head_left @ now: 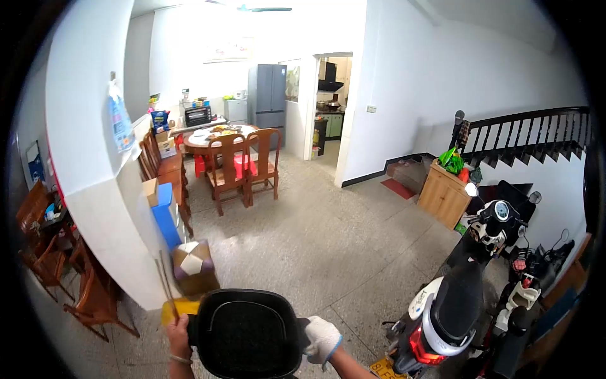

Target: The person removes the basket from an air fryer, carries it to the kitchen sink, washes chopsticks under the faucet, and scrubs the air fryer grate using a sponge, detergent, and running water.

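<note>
A black, square, deep pan (248, 335) with rounded corners is held in front of me at the bottom of the head view. Its dark inside shows no food that I can make out. My right hand (322, 341), in a white knit glove, is closed on the pan's right handle. At the left side, my left hand (179, 336) is bare and closed around a pair of long chopsticks (165, 281) that point upward; it also grips the pan's left handle. Something yellow (180, 308) shows just behind this hand; whether the hand touches it, I cannot tell.
A patterned stool (196, 262) and a blue box (167, 218) stand by the left wall. Farther off are a round dining table (189, 140) with chairs, a grey fridge (267, 95) and a kitchen doorway. Scooters (451, 303) and a wooden cabinet (442, 197) line the right.
</note>
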`<state>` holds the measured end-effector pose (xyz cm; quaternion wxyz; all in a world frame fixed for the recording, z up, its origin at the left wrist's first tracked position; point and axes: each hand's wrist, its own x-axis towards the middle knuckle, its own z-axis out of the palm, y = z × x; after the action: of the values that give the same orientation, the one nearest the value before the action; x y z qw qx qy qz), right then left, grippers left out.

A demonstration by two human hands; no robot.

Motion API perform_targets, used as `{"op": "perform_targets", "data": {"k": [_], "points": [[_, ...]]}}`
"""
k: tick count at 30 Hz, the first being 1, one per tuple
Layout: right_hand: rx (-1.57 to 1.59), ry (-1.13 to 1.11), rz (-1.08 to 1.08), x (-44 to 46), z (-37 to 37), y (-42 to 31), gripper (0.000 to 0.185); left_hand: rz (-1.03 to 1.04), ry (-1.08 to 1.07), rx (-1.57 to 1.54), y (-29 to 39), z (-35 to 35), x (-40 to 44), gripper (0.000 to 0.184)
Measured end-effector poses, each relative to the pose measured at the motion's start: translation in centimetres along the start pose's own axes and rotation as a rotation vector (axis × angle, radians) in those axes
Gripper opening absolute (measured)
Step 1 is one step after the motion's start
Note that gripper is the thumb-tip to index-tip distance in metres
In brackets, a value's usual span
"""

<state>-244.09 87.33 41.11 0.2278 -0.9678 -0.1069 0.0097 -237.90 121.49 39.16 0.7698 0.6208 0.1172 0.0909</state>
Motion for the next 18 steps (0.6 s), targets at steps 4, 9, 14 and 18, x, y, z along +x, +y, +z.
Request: {"op": "perform_targets", "data": {"k": [4,9,14,18], "points": [[0.11,0.09,0.434,6.0,1.5,10.1,0.025,-0.017,-0.179,0.008,-2.0,10.1,10.0,0.017],[0.231,0.361,0.684,9.9,1.0,21.0,0.02,-0.14,-0.438,0.033,-5.3,24.1,19.1,0.02],[0.302,0.495,0.713,17.9,-6.6,27.2,0.023,-0.198,-0.514,0.046,-8.9,36.4,27.8,0.02],[0.28,0.377,0.722,27.2,-9.5,35.8,0.024,-0.229,-0.416,0.058,-8.4,44.5,35.3,0.02]]}}
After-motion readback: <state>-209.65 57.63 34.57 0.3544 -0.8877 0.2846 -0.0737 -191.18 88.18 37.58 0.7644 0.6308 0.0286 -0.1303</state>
